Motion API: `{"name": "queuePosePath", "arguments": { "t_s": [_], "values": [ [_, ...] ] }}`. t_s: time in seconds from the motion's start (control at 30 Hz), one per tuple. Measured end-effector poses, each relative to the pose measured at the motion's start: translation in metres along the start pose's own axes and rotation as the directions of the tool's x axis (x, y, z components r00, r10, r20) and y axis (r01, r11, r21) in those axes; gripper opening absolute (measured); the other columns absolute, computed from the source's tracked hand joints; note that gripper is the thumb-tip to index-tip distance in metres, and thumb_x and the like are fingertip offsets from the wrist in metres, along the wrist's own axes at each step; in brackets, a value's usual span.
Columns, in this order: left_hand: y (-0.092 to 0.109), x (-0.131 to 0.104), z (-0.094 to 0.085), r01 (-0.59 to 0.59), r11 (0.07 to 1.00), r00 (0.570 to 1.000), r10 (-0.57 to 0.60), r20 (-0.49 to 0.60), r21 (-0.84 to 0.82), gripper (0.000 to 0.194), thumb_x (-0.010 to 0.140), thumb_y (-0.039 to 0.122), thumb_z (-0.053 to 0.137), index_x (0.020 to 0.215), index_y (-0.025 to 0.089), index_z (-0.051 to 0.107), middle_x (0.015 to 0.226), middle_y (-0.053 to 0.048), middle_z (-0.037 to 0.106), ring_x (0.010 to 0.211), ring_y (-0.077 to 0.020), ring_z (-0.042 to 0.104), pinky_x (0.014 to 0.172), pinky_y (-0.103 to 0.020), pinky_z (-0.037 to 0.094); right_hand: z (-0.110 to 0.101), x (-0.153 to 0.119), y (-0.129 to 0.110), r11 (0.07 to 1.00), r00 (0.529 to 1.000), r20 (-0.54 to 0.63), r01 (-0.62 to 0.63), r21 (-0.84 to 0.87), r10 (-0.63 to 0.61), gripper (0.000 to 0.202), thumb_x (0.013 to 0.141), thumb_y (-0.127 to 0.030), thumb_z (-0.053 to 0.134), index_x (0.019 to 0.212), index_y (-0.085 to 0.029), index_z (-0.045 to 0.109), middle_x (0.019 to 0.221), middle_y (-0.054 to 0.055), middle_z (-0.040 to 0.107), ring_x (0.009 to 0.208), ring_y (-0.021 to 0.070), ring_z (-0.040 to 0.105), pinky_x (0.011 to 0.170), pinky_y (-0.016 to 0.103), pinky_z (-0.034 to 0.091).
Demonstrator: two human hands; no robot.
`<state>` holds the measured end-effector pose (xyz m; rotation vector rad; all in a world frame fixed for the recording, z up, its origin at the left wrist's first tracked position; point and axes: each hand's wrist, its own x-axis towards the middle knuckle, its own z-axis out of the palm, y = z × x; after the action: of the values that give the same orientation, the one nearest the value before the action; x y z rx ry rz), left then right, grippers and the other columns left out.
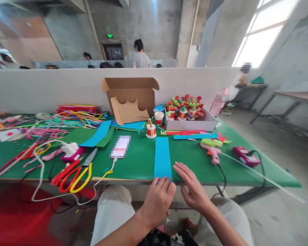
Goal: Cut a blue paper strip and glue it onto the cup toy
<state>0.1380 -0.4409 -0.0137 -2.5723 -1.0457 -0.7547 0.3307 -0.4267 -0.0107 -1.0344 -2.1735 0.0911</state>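
Note:
A blue paper strip (162, 155) lies lengthwise toward me, its near end at the table's front edge. The fingers of my left hand (161, 196) are curled over that near end, closed on it. To the right of the strip, my right hand (192, 188) is held with fingers stretched out and nothing in it. Beyond the strip's far end stands a small decorated paper cup (151, 131) with a striped coil on top. A plain white cup (158, 118) is behind it.
A pink glue gun (214, 155) lies at right, near a magenta power block (245, 157). Scissors (88, 167) and a phone (120, 147) are at left. Behind stand an open cardboard box (133, 95) and a white box (190, 125) of finished cups. Cables hang over the front edge.

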Motion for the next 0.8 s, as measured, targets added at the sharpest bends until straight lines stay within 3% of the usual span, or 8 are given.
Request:
{"name": "queuePosePath", "arguments": {
  "t_s": [0.13, 0.3, 0.37, 0.43, 0.5, 0.6, 0.7, 0.8],
  "values": [
    [0.010, -0.008, -0.001, -0.090, 0.989, 0.987, 0.073, -0.140, -0.119, 0.023, 0.095, 0.010, 0.036, 0.102, 0.015, 0.058, 0.097, -0.011, 0.073, 0.093, -0.0218, 0.067, 0.084, -0.038, 0.050, 0.008, -0.018, -0.012, 1.000, 0.996, 0.089, -0.009, 0.002, 0.009, 0.077, 0.077, -0.006, 0.045, 0.152, -0.022, 0.030, 0.139, 0.009, 0.058, 0.140, 0.0270, 0.040, 0.114, 0.057, 0.034],
    [0.003, -0.008, -0.031, -0.223, 0.924, 0.931, 0.107, -0.350, -0.311, 0.025, 0.096, 0.009, 0.036, 0.105, 0.013, 0.060, 0.091, -0.008, 0.075, 0.089, -0.0171, 0.069, 0.085, -0.032, 0.051, 0.015, -0.032, -0.006, 0.995, 0.997, 0.017, -0.076, -0.061, 0.077, 0.058, 0.085, -0.009, 0.050, 0.139, -0.030, 0.051, 0.132, 0.005, 0.063, 0.135, 0.0272, 0.046, 0.113, 0.057, 0.034],
    [0.001, -0.012, -0.044, -0.184, 0.885, 0.933, 0.020, -0.360, -0.429, 0.026, 0.096, 0.010, 0.038, 0.110, 0.016, 0.059, 0.095, -0.007, 0.075, 0.091, -0.0166, 0.069, 0.086, -0.031, 0.052, 0.014, -0.033, -0.009, 0.986, 0.983, -0.095, -0.162, -0.042, 0.158, 0.054, 0.088, -0.014, 0.052, 0.139, -0.031, 0.050, 0.140, 0.008, 0.056, 0.135, 0.0280, 0.045, 0.111, 0.056, 0.037],
    [-0.004, -0.017, -0.055, 0.047, 0.835, 0.912, -0.260, -0.318, -0.549, 0.024, 0.094, 0.013, 0.044, 0.111, 0.022, 0.060, 0.098, -0.004, 0.075, 0.091, -0.0164, 0.069, 0.084, -0.029, 0.052, 0.012, -0.032, -0.016, 0.947, 0.903, -0.291, -0.316, 0.051, 0.317, 0.050, 0.090, -0.021, 0.054, 0.140, -0.029, 0.048, 0.142, 0.012, 0.052, 0.132, 0.0288, 0.047, 0.106, 0.052, 0.043],
    [-0.013, -0.020, -0.061, 0.376, 0.653, 0.725, -0.649, -0.230, -0.658, 0.015, 0.092, 0.021, 0.053, 0.103, 0.026, 0.062, 0.093, 0.000, 0.073, 0.083, -0.0161, 0.068, 0.076, -0.026, 0.052, 0.010, -0.029, -0.025, 0.860, 0.723, -0.468, -0.459, 0.223, 0.508, 0.040, 0.091, -0.031, 0.057, 0.131, -0.026, 0.052, 0.131, 0.014, 0.057, 0.118, 0.0281, 0.055, 0.095, 0.046, 0.049],
    [-0.036, -0.023, -0.061, 0.486, 0.167, 0.281, -0.959, -0.027, -0.858, 0.013, 0.087, 0.037, 0.061, 0.089, 0.024, 0.059, 0.071, 0.005, 0.063, 0.063, -0.0130, 0.059, 0.059, -0.023, 0.046, 0.010, -0.028, -0.041, 0.650, 0.503, -0.414, -0.532, 0.543, 0.758, 0.029, 0.088, -0.046, 0.062, 0.106, -0.024, 0.060, 0.103, 0.009, 0.063, 0.092, 0.0235, 0.059, 0.082, 0.038, 0.051],
    [-0.052, -0.032, -0.054, 0.302, -0.148, 0.016, -0.987, 0.160, -0.942, 0.024, 0.078, 0.041, 0.070, 0.084, 0.023, 0.054, 0.063, 0.008, 0.054, 0.056, -0.0094, 0.050, 0.053, -0.020, 0.041, 0.017, -0.031, -0.057, 0.325, 0.536, 0.022, -0.543, 0.774, 0.844, 0.038, 0.084, -0.060, 0.061, 0.091, -0.022, 0.063, 0.087, 0.005, 0.064, 0.080, 0.0205, 0.059, 0.076, 0.033, 0.050],
    [-0.042, -0.047, -0.047, 0.244, -0.322, -0.064, -0.946, 0.316, -0.915, 0.034, 0.069, 0.044, 0.076, 0.083, 0.023, 0.053, 0.069, 0.007, 0.061, 0.060, -0.0099, 0.055, 0.055, -0.021, 0.045, 0.028, -0.033, -0.068, 0.096, 0.608, 0.367, -0.593, 0.800, 0.704, 0.050, 0.078, -0.067, 0.065, 0.101, -0.023, 0.067, 0.103, 0.007, 0.067, 0.088, 0.0222, 0.063, 0.079, 0.035, 0.051]
  ]
}}
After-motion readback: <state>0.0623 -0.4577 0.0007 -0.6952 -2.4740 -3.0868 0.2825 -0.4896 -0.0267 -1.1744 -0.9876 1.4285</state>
